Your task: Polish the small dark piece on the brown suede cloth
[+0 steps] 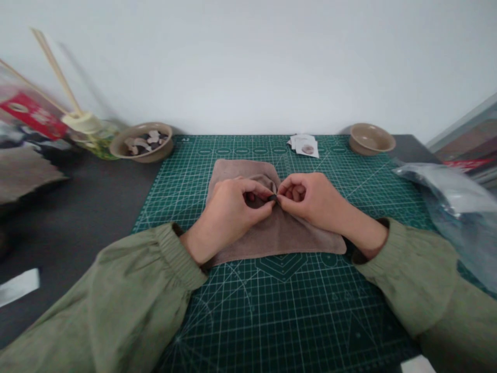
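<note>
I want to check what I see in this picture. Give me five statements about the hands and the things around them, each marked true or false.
1. The left hand pinches a small dark piece. True.
2. The right hand lies flat on the cloth. False: its thumb and finger come together beside the dark piece.
3. The cloth lies on the mat. True.
4. The cards lie on the cloth. False: they lie beyond it, on the mat.
5. The left bowl holds dark and pale pieces. True.
</note>
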Demonstrator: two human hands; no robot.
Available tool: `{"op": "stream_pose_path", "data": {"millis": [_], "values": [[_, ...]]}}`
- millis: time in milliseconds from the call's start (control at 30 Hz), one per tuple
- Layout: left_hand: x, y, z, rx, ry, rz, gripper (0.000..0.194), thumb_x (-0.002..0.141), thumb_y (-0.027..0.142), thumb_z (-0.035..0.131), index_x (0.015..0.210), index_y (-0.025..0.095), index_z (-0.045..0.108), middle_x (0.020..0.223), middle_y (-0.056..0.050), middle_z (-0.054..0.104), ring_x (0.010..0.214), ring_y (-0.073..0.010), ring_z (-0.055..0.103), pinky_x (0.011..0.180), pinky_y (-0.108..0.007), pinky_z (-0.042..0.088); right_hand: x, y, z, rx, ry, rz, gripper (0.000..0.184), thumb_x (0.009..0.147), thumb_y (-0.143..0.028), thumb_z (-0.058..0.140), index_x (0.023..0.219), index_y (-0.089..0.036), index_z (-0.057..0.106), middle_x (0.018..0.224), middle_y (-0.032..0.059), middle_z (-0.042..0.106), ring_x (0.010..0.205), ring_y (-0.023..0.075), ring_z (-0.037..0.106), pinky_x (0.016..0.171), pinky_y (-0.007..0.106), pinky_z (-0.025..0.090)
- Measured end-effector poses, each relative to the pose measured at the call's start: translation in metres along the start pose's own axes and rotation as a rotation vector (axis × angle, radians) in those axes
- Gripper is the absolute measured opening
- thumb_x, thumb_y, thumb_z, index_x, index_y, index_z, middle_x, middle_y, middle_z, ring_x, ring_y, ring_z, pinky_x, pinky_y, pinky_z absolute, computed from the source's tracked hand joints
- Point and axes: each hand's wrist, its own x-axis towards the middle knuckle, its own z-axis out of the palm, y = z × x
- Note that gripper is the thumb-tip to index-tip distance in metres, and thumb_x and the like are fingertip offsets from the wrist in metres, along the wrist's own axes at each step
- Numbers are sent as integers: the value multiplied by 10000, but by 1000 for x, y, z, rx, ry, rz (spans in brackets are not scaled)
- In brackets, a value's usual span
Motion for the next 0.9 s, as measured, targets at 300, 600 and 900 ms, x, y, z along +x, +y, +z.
{"op": "stream_pose_path", "data": {"millis": [300, 600, 900], "values": [[1, 0, 0, 3, -8, 5, 139, 850, 310, 840, 959, 241, 890, 878, -23, 834, 710, -175, 720, 694, -305, 573, -2, -2, -1, -14, 9, -18, 47, 872, -206, 761, 867, -165, 780, 627, -33, 648, 562, 106, 520, 588, 273, 384], [1, 2, -1, 2, -11, -14, 157, 846, 318, 835, 964, 232, 891, 873, -29, 841, 704, -176, 722, 656, -290, 566, -1, -4, -1, -29, 6, -13, 62, 874, -222, 762, 864, -162, 776, 630, -26, 651, 562, 111, 526, 585, 275, 385], [0, 3, -2, -6, -14, -18, 161, 833, 295, 837, 970, 231, 891, 856, -30, 837, 701, -178, 724, 655, -287, 575, -2, -3, -1, -12, 0, -11, 48, 873, -214, 760, 874, -168, 774, 638, -27, 651, 575, 115, 538, 589, 270, 390]]}}
